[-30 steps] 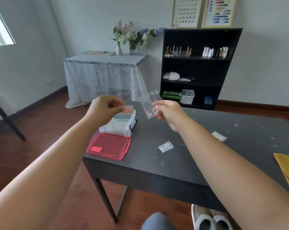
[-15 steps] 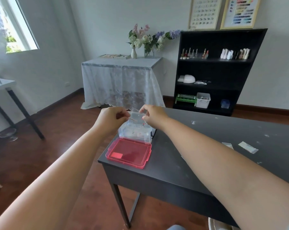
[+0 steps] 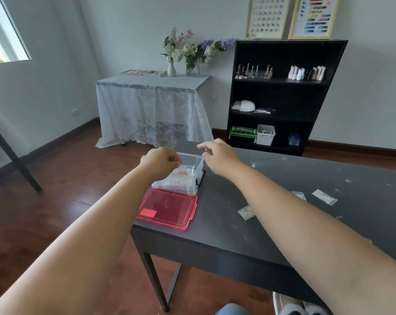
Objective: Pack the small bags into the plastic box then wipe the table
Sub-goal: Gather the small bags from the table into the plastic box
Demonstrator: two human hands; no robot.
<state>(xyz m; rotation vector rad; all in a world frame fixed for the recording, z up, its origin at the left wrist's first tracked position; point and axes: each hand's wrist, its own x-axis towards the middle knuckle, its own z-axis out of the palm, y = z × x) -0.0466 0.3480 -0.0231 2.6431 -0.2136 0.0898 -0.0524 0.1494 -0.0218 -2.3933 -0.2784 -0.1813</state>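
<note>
A clear plastic box (image 3: 192,189) stands at the left end of the dark table (image 3: 249,235), and its red lid (image 3: 167,209) lies flat in front of it. Small bags (image 3: 183,173) lie inside the box. My left hand (image 3: 160,161) hovers over the box's left rim with its fingers curled and nothing visible in them. Just above the right rim, my right hand (image 3: 217,153) is relaxed and holds nothing. More small bags lie on the table to the right: one (image 3: 246,212) beside my right forearm, another (image 3: 324,196) farther right.
White specks are scattered over the right part of the tabletop. The box and lid sit close to the table's left edge. Behind are a lace-covered table (image 3: 151,105) and a black shelf (image 3: 283,96). Slippers (image 3: 292,308) show at the bottom.
Both hands held small bags and brought them over the box. The bags now lie inside it and both hands have let go and drawn slightly apart.
</note>
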